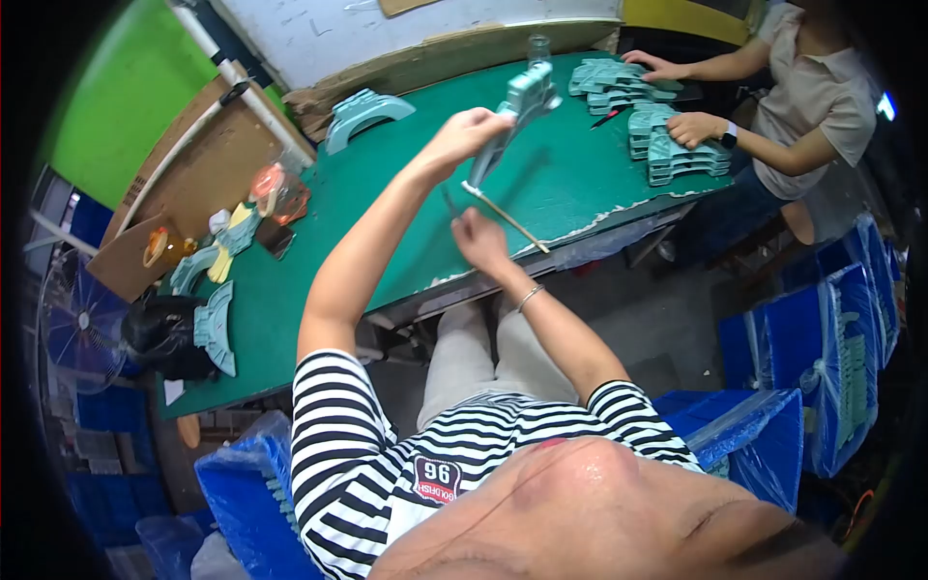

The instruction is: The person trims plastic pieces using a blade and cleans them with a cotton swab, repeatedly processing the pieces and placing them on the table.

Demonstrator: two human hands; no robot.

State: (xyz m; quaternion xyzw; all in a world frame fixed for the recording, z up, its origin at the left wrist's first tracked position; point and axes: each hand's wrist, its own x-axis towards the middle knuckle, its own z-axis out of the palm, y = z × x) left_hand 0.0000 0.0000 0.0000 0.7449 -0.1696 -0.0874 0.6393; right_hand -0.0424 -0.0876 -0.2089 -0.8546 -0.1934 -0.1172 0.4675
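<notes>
While your left hand [462, 138] is pinched closed on one end of a curved teal part [527, 95], holding it tilted above the green bench [387, 217], your right hand [480, 239] is curled into a loose fist near the front edge. Looks like that one's got a thin dark tool [449, 201] poking out, though it's too blurry to say what kind. A wooden stick [517, 225] with a whitish end sits just beside it. Only writing I can read is your shirt badge [438, 478]: "96" and "GOLDFISH".
</notes>
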